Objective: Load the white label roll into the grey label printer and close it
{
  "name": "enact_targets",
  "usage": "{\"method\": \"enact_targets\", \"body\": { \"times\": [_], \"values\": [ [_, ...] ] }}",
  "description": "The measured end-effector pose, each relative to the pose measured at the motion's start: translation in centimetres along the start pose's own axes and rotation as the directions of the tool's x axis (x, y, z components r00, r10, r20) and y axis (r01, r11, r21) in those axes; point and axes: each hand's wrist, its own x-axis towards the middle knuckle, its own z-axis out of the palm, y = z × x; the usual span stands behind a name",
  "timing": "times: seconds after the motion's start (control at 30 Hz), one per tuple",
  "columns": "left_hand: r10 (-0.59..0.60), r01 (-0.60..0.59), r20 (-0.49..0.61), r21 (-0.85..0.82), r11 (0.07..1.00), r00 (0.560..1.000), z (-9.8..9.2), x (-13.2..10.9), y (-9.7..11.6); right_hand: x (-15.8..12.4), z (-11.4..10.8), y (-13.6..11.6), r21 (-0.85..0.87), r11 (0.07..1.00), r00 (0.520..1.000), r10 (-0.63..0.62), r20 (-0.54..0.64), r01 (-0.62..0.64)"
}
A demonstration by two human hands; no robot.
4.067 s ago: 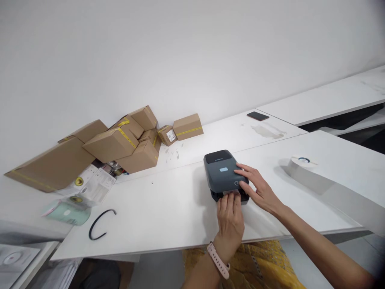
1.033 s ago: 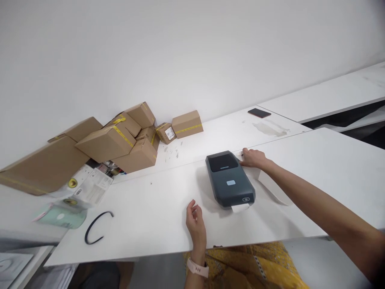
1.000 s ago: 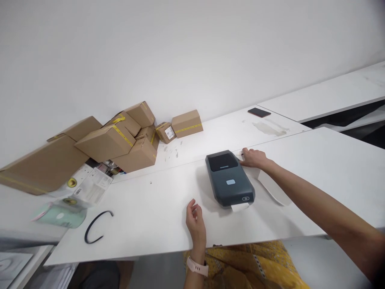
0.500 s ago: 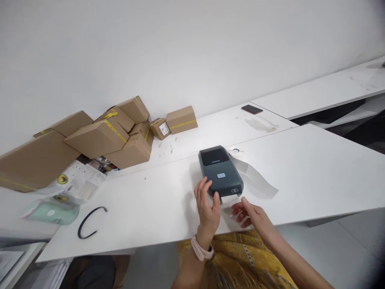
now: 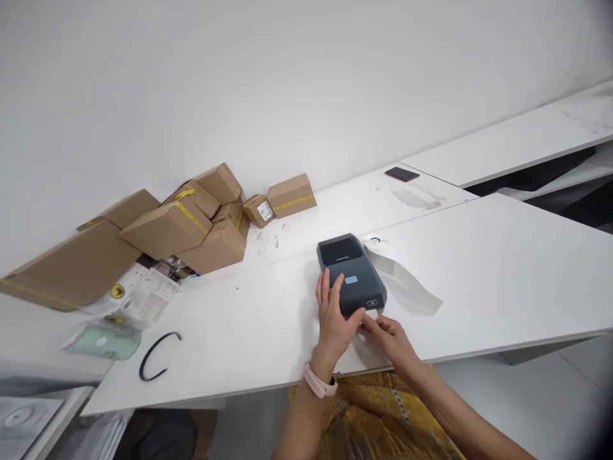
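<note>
Packing room, parcel dispatch. One label printer (image 5: pixel 352 275) under the left hand (image 5: pixel 332 314); taped cardboard boxes (image 5: pixel 191 223) piled well left of it. White worktables (image 5: pixel 479 268).

One printer (image 5: pixel 352 278), one phone (image 5: pixel 401 174), one wristwatch (image 5: pixel 320 382).

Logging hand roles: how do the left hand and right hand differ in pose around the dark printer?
The left hand lies flat with fingers spread on top of the printer; the right hand reaches its fingertips to the printer's front edge. The left hand has a pink watch at its wrist; the right hand's wrist is bare. The left hand grips nothing; whether the right hand pinches anything is hidden. Both are at the printer's near end.
</note>
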Motion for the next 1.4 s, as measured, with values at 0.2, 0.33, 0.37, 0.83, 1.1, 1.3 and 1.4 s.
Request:
{"method": "enact_targets", "body": {
  "times": [0.2,0.33,0.37,0.83,1.1,1.3,1.4],
  "values": [
    [-0.050,0.063,0.105,-0.129,0.990,0.993,0.0,1.1,-0.9,-0.1,0.1,0.1,-0.054,0.999,0.998,-0.006,-0.055,0.003],
    [-0.062,0.078,0.117,-0.143,0.987,0.991,0.0,0.9,-1.2,-0.3,0.1,-0.1,-0.036,0.999,0.999,0.008,-0.043,-0.010],
    [-0.061,0.078,0.117,-0.141,0.987,0.991,0.0,0.9,-1.2,-0.4,0.1,-0.1,-0.029,0.999,0.999,0.012,-0.040,-0.013],
    [0.122,-0.133,0.074,0.168,0.977,0.990,-0.7,1.5,-0.5,-1.9,-2.0,0.2,-0.212,0.970,0.993,-0.113,0.039,0.118],
    [0.186,-0.187,0.025,0.246,0.951,0.982,-0.2,1.6,-1.0,-2.8,-3.0,0.3,-0.230,0.969,0.994,-0.100,-0.053,0.085],
    [0.178,-0.174,0.008,0.236,0.956,0.984,0.1,1.3,-1.1,-2.5,-3.0,-0.6,-0.274,0.946,0.970,-0.214,-0.118,0.176],
    [0.139,-0.143,0.036,0.222,0.964,0.990,0.1,0.7,-1.1,-1.5,-3.2,-1.9,-0.333,0.882,0.900,-0.403,-0.165,0.333]
  ]
}}
